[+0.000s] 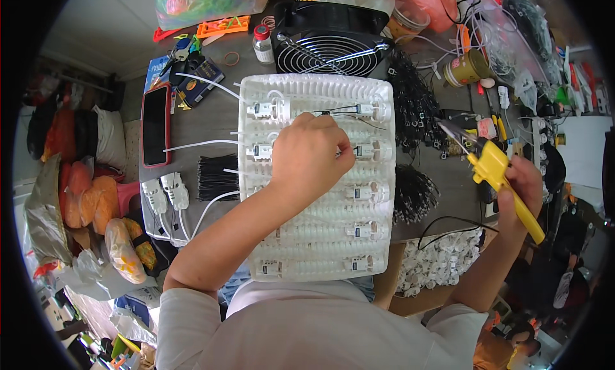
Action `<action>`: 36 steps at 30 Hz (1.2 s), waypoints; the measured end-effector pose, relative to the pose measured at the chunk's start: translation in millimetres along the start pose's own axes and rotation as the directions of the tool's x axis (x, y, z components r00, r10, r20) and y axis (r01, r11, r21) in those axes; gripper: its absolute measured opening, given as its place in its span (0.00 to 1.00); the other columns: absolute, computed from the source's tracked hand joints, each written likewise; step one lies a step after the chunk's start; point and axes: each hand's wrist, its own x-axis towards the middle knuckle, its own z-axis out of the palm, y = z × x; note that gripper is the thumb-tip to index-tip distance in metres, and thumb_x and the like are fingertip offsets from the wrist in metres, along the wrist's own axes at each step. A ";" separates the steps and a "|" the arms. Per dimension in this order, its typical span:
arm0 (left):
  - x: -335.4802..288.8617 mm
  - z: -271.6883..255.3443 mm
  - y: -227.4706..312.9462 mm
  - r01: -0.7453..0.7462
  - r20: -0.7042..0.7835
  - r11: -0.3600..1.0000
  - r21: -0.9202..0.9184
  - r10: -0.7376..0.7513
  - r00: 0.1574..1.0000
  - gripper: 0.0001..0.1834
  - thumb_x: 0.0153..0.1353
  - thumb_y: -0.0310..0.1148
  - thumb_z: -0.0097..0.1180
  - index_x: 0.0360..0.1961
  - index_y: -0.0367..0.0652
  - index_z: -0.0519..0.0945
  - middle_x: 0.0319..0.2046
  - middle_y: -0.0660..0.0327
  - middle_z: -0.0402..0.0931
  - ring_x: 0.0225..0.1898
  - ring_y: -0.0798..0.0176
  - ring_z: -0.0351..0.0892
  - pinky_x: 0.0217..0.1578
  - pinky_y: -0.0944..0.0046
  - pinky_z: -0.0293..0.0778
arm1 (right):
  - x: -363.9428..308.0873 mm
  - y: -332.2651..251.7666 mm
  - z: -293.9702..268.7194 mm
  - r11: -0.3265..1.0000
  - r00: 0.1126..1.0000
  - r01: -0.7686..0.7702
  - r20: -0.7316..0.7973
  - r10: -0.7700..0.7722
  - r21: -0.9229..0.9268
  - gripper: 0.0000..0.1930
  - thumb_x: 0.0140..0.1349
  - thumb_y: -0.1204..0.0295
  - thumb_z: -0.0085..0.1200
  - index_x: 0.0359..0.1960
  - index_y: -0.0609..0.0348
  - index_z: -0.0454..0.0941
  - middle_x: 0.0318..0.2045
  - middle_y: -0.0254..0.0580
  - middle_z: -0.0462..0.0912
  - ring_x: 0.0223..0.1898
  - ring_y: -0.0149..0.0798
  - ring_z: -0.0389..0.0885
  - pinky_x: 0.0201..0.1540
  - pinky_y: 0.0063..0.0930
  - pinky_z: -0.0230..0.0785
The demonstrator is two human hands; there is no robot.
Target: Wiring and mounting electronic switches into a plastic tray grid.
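1. L hand (311,152): palm down over upper part of white tray (382,242). Fingers curled, narrow; grip hidden, cannot tell whether they pinch a strand. Low position prob. gives fine control at the white connectors (364,193).
2. R hand (522,187): fingers closed round handle of yellow-handled hand tool (490,165), off tray's R side, above counter (198,123). Metal tip points up-L, away from body; exact tool type n/a. Held aside, prob. to keep tip clear of L hand yet within reach.
3. Tray loc.: mid-counter, overhanging near edge, close to torso; prob. for short reach. Holds rows of translucent coiled tubing (314,232), connectors toward row ends; layout prob. keeps units separate.
4. Counter, L side: phone (155,127) nr. L edge; white plugs (164,194) nr. near-L corner; black strand bundle (218,178) beside tray.
5. Counter, R side: black strand pile (413,194) beside tray, prob. for quick pickup; tin can (466,68) twd. far-R corner.
6. Far edge: black fan (330,43), red-capped bottle (262,47) beside it.
7. Room: box of white parts (442,261) below near-R corner; stuffed bags (99,200) beyond L edge; pale wall (96,24) behind. Surroundings cluttered.
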 end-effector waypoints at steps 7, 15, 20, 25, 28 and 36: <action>1.8 0.7 0.1 -0.001 0.004 1.000 0.001 0.001 1.000 0.05 0.50 0.31 0.65 0.20 0.45 0.85 0.29 0.63 0.83 0.37 0.54 0.80 0.35 0.54 0.80 | -29.2 9.8 16.7 0.983 0.973 -0.183 -0.135 0.185 0.026 0.43 0.73 0.45 0.53 0.77 0.65 0.53 0.31 0.47 0.87 0.26 0.32 0.82 0.33 0.24 0.76; -0.4 -7.3 2.9 0.015 0.063 0.999 -0.044 -0.012 0.998 0.04 0.54 0.30 0.67 0.27 0.42 0.85 0.31 0.59 0.83 0.39 0.52 0.80 0.40 0.53 0.77 | -3.6 80.0 84.2 0.834 0.993 0.116 0.031 -0.117 -0.540 0.15 0.55 0.83 0.68 0.42 0.59 0.77 0.36 0.48 0.82 0.38 0.52 0.83 0.40 0.38 0.75; -3.7 -13.2 1.6 -0.072 0.046 0.994 -0.086 0.076 0.996 0.03 0.54 0.29 0.66 0.27 0.42 0.85 0.29 0.59 0.81 0.39 0.50 0.80 0.40 0.52 0.78 | 1.1 94.7 99.2 0.827 0.996 0.084 0.024 -0.085 -0.556 0.19 0.51 0.82 0.71 0.42 0.57 0.75 0.33 0.47 0.80 0.35 0.52 0.81 0.38 0.39 0.75; -11.9 -29.0 13.9 -0.092 0.030 0.996 -0.012 0.092 0.995 0.04 0.54 0.29 0.67 0.28 0.42 0.85 0.28 0.59 0.79 0.37 0.50 0.79 0.39 0.52 0.78 | 8.1 86.0 111.3 0.829 0.999 0.035 -0.005 -0.046 -0.559 0.20 0.51 0.81 0.71 0.43 0.56 0.75 0.32 0.48 0.80 0.35 0.53 0.81 0.38 0.40 0.74; -18.3 -35.4 16.9 -0.112 0.030 0.993 0.025 0.111 0.993 0.04 0.54 0.29 0.68 0.29 0.42 0.85 0.29 0.59 0.81 0.37 0.50 0.80 0.38 0.53 0.76 | 0.5 87.9 116.7 0.830 0.998 -0.022 -0.064 -0.017 -0.557 0.20 0.52 0.81 0.70 0.44 0.56 0.75 0.33 0.48 0.81 0.36 0.54 0.82 0.39 0.41 0.75; -40.4 -42.5 30.2 -0.197 0.075 0.980 0.011 0.195 0.978 0.04 0.53 0.28 0.67 0.30 0.43 0.84 0.29 0.57 0.80 0.36 0.48 0.78 0.38 0.50 0.75 | -7.6 66.3 113.0 0.788 0.989 -0.134 -0.130 0.069 -0.600 0.18 0.55 0.85 0.63 0.46 0.56 0.74 0.32 0.47 0.82 0.33 0.49 0.84 0.38 0.38 0.75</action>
